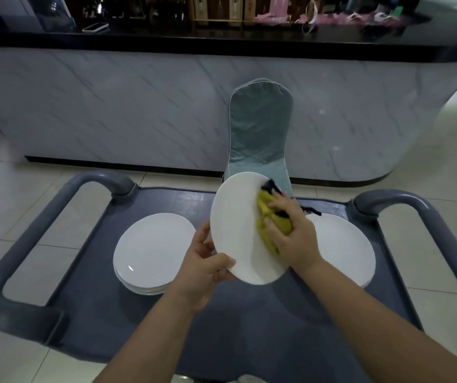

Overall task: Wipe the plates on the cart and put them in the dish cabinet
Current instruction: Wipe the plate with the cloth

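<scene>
On the grey cart, toward its left edge, a stack of white plates rests flat on the tray; nobody touches it. Just to the right of this stack, the left hand holds the lifted plate by its lower rim, the thumb on the face and the fingers closed behind it. This plate is tilted up above the middle of the cart and touches no other plate. The right hand is closed on a yellow cloth with some black trim, and it presses the cloth against the right part of the plate's face. Behind this hand, near the right edge of the cart, a second pile of white plates lies flat.

The step in hand seems to be the wiping of one plate. I cannot say which pile is already wiped. The next move probably needs the cloth to pass over the remaining left part of the face, while the left hand grips the rim firmly. The dish cabinet is not visible here.
</scene>
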A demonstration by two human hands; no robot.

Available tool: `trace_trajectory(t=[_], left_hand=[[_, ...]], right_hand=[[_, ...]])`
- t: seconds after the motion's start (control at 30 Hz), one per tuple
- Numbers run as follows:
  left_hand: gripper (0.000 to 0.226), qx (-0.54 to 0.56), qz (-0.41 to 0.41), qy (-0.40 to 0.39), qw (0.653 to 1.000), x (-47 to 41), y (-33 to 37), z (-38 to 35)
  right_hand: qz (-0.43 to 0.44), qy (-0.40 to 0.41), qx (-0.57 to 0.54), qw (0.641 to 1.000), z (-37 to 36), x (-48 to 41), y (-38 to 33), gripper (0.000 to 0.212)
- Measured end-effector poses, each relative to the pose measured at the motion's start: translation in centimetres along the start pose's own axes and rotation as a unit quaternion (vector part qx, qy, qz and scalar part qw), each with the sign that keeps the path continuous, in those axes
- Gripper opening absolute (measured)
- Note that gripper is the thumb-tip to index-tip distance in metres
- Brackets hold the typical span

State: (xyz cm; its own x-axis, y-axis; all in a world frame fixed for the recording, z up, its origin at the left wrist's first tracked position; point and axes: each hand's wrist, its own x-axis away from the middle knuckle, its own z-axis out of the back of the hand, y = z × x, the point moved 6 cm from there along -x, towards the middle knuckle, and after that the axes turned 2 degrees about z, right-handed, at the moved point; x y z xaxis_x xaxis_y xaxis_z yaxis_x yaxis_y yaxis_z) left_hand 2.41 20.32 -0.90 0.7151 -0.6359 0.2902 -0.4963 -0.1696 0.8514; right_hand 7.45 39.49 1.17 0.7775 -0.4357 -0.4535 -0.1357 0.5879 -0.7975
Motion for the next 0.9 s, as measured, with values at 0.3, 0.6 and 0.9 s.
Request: trace_trajectory(t=[0.3,0.6,0.9], left_hand=[[0.065,0.017,-0.018,0.035,0.999,-0.3,1.4,0.8],[0.009,-0.204,-0.082,0.22,0.95,-0.1,5.9,3.1],[0.013,-0.445,-0.146,0.206,0.859,1.5,7.6,1.9]], right_hand=[[0.121,-0.102,-0.021,0.987,-3.2,2.7,-3.4,0.019],[-0.025,-0.064,-0.052,0.996,2.8,-3.4,-2.6,0.019],[0.119,-0.098,0.103,0.983,2.4,-10.9,-7.3,0.026]])
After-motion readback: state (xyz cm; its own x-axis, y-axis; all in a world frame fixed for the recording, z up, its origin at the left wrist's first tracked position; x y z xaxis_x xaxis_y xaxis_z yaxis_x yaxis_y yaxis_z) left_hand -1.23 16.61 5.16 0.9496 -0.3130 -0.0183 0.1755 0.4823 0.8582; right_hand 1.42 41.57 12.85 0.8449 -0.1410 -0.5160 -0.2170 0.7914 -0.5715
